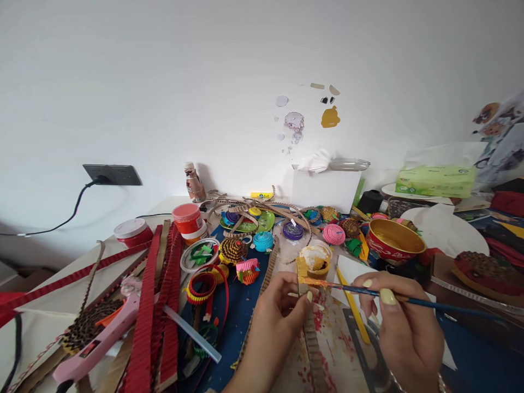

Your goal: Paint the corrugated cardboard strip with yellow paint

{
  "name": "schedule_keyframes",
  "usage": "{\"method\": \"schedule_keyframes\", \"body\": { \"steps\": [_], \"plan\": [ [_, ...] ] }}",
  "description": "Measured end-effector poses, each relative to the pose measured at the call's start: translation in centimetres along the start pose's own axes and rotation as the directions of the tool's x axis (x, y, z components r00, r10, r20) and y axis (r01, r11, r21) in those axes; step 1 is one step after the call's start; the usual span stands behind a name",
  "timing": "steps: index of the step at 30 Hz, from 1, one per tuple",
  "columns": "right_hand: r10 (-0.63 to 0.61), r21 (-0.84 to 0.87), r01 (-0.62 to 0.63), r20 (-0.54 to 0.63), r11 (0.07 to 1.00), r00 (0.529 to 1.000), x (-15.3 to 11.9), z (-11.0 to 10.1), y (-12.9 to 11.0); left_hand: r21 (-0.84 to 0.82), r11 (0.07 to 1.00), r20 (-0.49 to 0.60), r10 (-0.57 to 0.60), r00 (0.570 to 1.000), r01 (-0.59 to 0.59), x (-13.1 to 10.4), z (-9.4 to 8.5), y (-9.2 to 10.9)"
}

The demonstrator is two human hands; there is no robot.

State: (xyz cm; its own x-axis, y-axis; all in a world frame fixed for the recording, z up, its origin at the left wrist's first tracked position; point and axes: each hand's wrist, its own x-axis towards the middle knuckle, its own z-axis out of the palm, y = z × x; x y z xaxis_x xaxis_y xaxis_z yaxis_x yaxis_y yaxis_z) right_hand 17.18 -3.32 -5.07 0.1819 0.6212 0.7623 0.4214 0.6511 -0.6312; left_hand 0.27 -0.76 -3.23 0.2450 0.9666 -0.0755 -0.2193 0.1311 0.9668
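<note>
My left hand (282,314) pinches a long brown corrugated cardboard strip (313,349) near its upper end, where the ridges are coated yellow. In my right hand (403,322) is a blue paintbrush (446,307), held between thumb and fingers. Its orange-yellow bristles touch the painted end of the strip, just above my left fingertips. Directly behind sits a small tub (315,256) with yellow and white paint inside. Beneath the hands lies a paint-stained sheet (333,338), and white paper (354,270) is under the brush.
Red corrugated strips (143,322) and a pink glue gun (102,333) lie at the left. Coiled paper pieces (233,250) spread across the middle. A gold-lined red bowl (395,240) stands at the right, a yellow tool (354,311) near my right hand, a bottle (194,183) at the wall.
</note>
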Motion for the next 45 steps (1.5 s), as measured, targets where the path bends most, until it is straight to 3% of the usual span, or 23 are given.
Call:
{"method": "schedule_keyframes", "body": {
  "steps": [45],
  "plan": [
    [0.035, 0.014, -0.035, -0.013, 0.999, 0.999, 0.37, 0.1, -0.31, -0.054, 0.998, -0.009, -0.01, 1.0, 0.009, -0.16, 0.31, 0.4]
  ]
}}
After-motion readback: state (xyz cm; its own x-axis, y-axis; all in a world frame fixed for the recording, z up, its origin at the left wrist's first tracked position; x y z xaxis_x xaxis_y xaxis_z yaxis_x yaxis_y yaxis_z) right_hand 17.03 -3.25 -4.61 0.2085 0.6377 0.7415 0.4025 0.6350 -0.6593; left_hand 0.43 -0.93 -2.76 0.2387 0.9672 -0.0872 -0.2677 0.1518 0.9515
